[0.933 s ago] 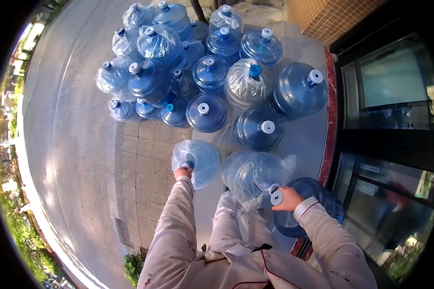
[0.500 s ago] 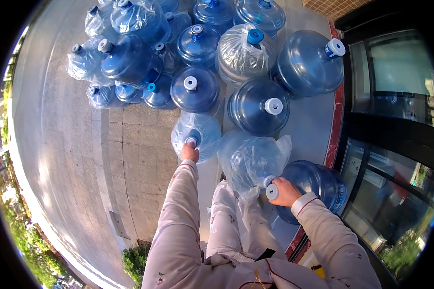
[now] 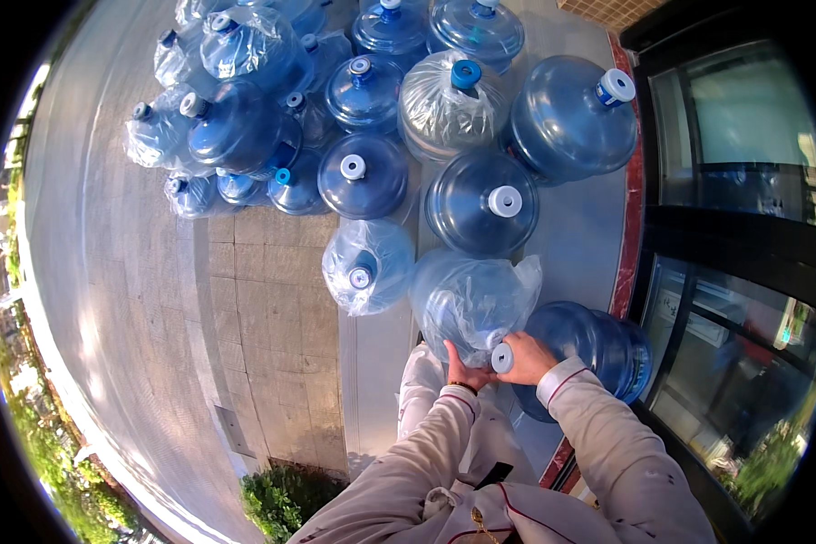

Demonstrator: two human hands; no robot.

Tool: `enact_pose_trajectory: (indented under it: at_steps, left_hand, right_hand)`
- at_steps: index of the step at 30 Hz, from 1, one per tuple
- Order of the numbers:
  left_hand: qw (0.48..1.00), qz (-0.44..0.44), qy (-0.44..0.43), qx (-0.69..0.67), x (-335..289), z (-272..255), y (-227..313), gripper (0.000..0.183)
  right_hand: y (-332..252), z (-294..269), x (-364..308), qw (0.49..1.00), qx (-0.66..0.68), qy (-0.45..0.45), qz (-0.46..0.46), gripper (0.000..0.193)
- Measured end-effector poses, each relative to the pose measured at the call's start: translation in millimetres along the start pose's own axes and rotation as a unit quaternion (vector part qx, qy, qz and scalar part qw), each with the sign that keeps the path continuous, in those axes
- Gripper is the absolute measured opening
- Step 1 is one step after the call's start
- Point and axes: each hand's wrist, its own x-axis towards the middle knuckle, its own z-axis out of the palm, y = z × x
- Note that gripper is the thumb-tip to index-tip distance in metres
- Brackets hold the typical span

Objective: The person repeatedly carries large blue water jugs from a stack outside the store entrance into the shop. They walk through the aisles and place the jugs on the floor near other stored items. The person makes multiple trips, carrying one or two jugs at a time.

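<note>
A clear water jug in a thin plastic bag (image 3: 474, 288) leans toward me in front of my legs. My right hand (image 3: 528, 358) is closed round its neck, just behind the white cap (image 3: 502, 357). Against the jug's near side, left of the neck, lies my left hand (image 3: 467, 370), thumb and fingers spread apart; some fingertips are hidden by the neck and bag. A second bagged clear jug (image 3: 369, 267) stands upright just beyond, untouched. Lying beside my right hand is a blue jug (image 3: 589, 349), partly covered by my hand and sleeve.
Several blue jugs (image 3: 482, 204) crowd the ground ahead, some bagged, some stacked at the far left. Dark-framed glass doors (image 3: 743, 344) and a red edge strip (image 3: 627, 231) run along the right. Paving (image 3: 281, 308) stretches left, with a green bush (image 3: 286, 499) near my left arm.
My left hand has let go of the upright bagged jug's neck and moved right to the leaning jug. My right hand keeps its grip; that jug's neck has shifted slightly left.
</note>
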Motion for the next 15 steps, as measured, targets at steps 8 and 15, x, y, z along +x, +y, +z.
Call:
enact_pose_trajectory:
  at_steps: [8,15]
  left_hand:
    - [0.993,0.092,-0.067,0.012,56,-8,26,0.070]
    - [0.942,0.322,0.011,0.092,54,34,47,0.105]
  right_hand:
    - [9,-1,27,1.000,0.014,-0.007,-0.021,0.054]
    - [-22,-23,64,0.998,0.059,0.020,-0.032,0.056]
